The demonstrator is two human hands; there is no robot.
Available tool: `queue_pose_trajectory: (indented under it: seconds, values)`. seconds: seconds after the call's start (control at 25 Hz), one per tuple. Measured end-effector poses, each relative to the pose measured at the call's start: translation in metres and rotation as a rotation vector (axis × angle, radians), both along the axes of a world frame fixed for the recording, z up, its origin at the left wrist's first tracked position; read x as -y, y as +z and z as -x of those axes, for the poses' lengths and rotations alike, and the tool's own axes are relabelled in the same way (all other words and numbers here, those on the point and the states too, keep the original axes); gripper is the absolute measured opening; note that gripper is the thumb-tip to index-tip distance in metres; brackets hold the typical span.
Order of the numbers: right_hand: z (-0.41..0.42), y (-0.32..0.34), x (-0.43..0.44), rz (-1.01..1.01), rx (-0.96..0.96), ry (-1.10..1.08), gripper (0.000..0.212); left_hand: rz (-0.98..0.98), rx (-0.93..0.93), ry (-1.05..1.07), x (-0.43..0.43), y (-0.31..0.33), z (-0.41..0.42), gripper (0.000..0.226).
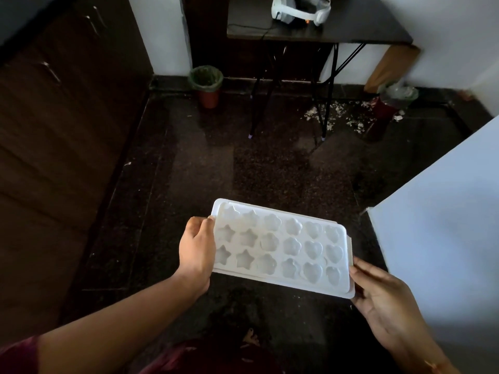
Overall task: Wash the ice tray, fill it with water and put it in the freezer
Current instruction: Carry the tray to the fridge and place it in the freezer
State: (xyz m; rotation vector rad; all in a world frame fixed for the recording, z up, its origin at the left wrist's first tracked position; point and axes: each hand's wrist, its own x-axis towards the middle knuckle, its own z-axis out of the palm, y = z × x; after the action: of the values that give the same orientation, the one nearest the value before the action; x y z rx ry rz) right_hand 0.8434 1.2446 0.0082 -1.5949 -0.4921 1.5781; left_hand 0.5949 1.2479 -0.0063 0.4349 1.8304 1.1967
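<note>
White plastic ice tray [280,248] w/ star, flower and heart moulds sits in mid-air in front of us, roughly level, cavities facing up, above the dark speckled stone floor [243,163]. We count 3 rows of 6 moulds, 18 total. A 2nd white layer shows under its right and near edges, maybe a base or lid; can't tell which. Whether the moulds hold water we can't say; they look pale and glossy, nothing more.

Our left hand [195,252] is closed on the tray's left short end, thumb on top of the rim, fingers hidden below. Our right hand [378,292] pinches the near right corner, thumb along the edge, fingers underneath. 2 hands at opposite ends keeps it flat, which matters if there's water in it, and stops the loose-looking lower layer sliding.

Outward: pale blue-white flat panel [437,217] just right of the tray, probably a fridge side or door, so we may be near the freezer step. Dark brown wooden cabinets [59,130] run along the left. Further back, a green-lined bin [206,82], a black folding table [318,25] w/ a white headset [299,9] on it, and white scraps on the floor nearby.
</note>
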Motion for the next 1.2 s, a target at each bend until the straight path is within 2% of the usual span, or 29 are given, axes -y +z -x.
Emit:
queue_pose_trajectory:
  seconds: [0.6,0.68,0.76,0.96,1.0,1.12,1.2]
  values:
    - [-0.008,0.007,0.000,-0.065,-0.119,0.003,0.023,-0.010,0.018,0.027,0.005,0.005,0.002,0.016]
    - [-0.009,0.006,0.000,-0.058,-0.147,0.006,0.034,-0.011,0.023,0.026,0.006,0.005,0.001,0.016]
    - [-0.012,0.006,0.003,-0.062,-0.149,-0.010,0.056,-0.006,0.029,0.023,0.006,0.004,0.001,0.016]
    - [-0.014,-0.004,0.020,-0.025,-0.152,-0.061,0.062,0.003,0.041,-0.066,0.004,0.003,0.000,0.019]
    - [-0.013,-0.006,0.020,-0.031,-0.143,-0.089,0.060,0.003,0.038,-0.072,0.004,0.003,-0.002,0.019]
    - [-0.004,-0.006,0.021,-0.075,-0.139,-0.157,0.030,-0.016,0.037,-0.091,-0.001,0.005,0.003,0.016]
    - [0.008,-0.010,0.029,-0.071,-0.111,-0.174,0.028,-0.024,0.036,-0.128,-0.002,0.005,0.017,0.014]
